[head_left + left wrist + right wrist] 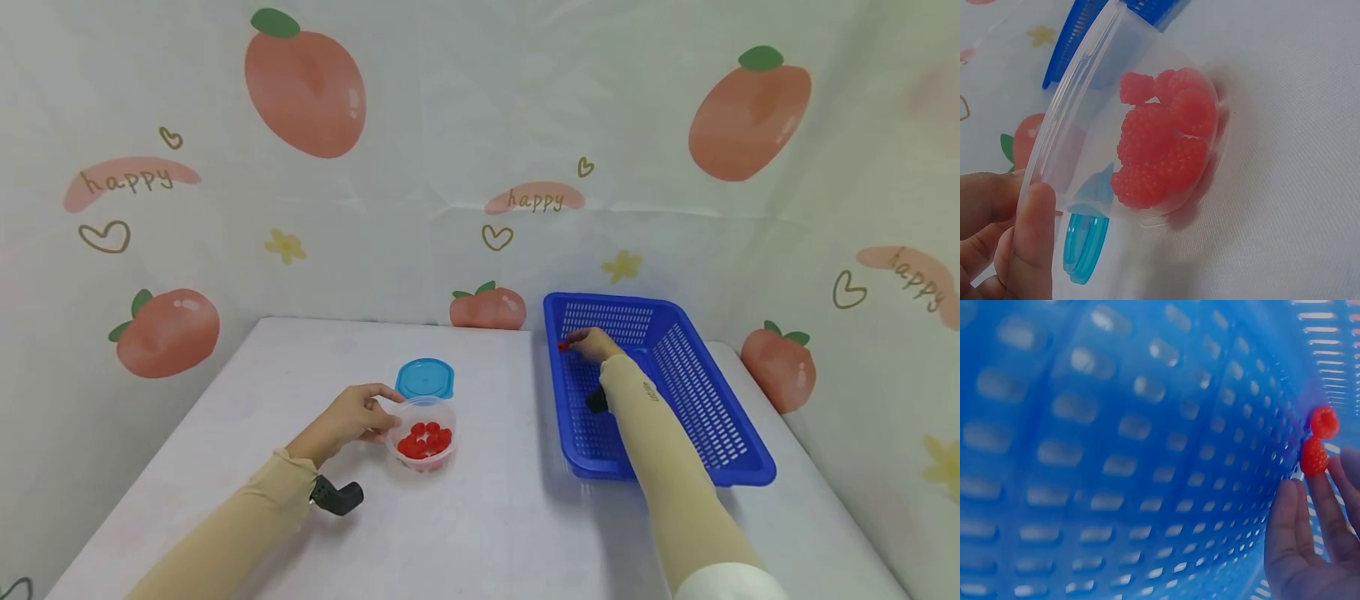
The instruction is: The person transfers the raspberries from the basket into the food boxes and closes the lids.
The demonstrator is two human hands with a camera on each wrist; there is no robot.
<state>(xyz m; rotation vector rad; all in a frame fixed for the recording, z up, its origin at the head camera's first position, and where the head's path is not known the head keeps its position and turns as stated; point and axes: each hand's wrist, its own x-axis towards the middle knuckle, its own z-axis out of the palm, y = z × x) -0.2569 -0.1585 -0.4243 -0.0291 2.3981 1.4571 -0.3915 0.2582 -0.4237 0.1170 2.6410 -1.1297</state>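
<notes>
My left hand pinches the rim of a clear round plastic container between thumb and fingers. Several red raspberries lie inside, against its lower part. Just behind the container, its blue lid rests on the table. Over on the right, my right hand reaches down into a blue plastic basket, at its far left side. Two raspberries sit by the slotted wall, one above the other in the right wrist view. My fingertips touch the lower one, with the fingers fairly straight.
A white cloth covers the table, and a printed cloth backdrop rises behind it. The basket's high slotted walls surround the right hand. A black wrist camera hangs below the left wrist.
</notes>
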